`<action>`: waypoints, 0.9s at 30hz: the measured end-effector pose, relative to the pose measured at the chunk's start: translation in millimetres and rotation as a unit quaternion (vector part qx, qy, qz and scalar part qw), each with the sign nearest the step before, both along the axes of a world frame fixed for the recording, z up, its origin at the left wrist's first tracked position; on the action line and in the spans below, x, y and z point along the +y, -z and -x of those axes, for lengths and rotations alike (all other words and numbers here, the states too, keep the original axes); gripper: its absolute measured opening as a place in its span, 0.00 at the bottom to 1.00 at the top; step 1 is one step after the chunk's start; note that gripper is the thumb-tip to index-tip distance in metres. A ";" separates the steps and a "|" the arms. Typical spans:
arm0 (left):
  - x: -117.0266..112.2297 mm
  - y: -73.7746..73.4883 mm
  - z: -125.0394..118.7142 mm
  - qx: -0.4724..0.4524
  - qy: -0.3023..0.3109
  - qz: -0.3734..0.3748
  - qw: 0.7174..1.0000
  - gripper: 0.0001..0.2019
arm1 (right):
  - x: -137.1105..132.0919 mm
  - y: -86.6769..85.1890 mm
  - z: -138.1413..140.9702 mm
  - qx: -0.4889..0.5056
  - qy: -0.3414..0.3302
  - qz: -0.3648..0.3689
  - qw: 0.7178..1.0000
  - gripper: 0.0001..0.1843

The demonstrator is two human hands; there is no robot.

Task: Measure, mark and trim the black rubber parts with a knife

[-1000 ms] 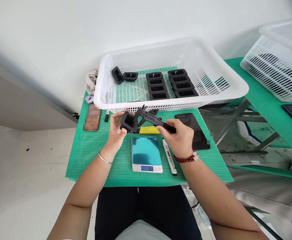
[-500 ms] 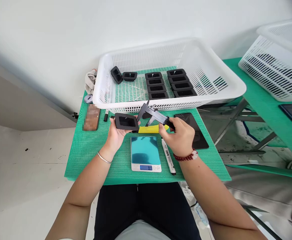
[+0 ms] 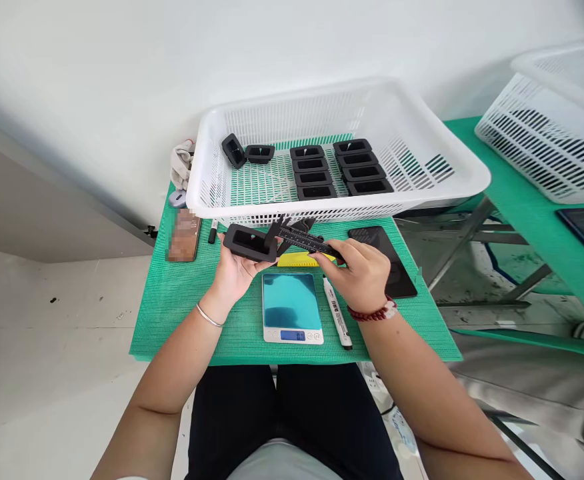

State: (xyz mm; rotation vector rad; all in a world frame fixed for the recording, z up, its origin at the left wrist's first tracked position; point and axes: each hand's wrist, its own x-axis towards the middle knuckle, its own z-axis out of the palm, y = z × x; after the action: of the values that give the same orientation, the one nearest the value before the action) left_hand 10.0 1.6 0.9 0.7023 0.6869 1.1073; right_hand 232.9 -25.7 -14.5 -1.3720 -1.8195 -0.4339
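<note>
My left hand (image 3: 235, 270) holds a black rectangular frame part (image 3: 250, 242) flat, its opening upward, above the green mat (image 3: 182, 313). My right hand (image 3: 359, 273) grips a black caliper (image 3: 305, 238) by its beam, with the jaws against the right end of the part. Below the hands sits a small digital scale (image 3: 292, 307) with a shiny blue platform.
A white mesh basket (image 3: 452, 160) at the back holds several more black frame parts (image 3: 342, 168). A marker (image 3: 338, 313), a yellow object (image 3: 299, 260), a black phone (image 3: 387, 260) and a brown phone (image 3: 185, 233) lie on the mat. Another white basket (image 3: 552, 127) stands on the right table.
My left hand turned the black part from tilted upright to flat. The caliper lifted away for a moment, then came back down against the part's right end.
</note>
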 end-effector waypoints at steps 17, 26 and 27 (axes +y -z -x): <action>-0.7 7.4 -1.7 0.101 -0.125 0.009 0.987 0.30 | -2.2 1.3 4.2 0.028 0.040 -0.005 0.999 0.14; -2.8 4.3 4.4 0.058 0.045 0.075 0.994 0.26 | 0.3 -1.4 3.2 -0.012 -0.038 0.026 0.999 0.15; -2.8 5.7 4.8 0.060 0.047 0.086 0.993 0.25 | 0.3 -0.9 2.7 -0.014 -0.037 0.030 0.999 0.15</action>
State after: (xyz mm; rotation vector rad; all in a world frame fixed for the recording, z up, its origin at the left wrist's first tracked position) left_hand 5.2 -1.1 -4.8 0.6509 0.8337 0.9127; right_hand 230.3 -25.4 -13.7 -1.3401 -1.9142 -0.3638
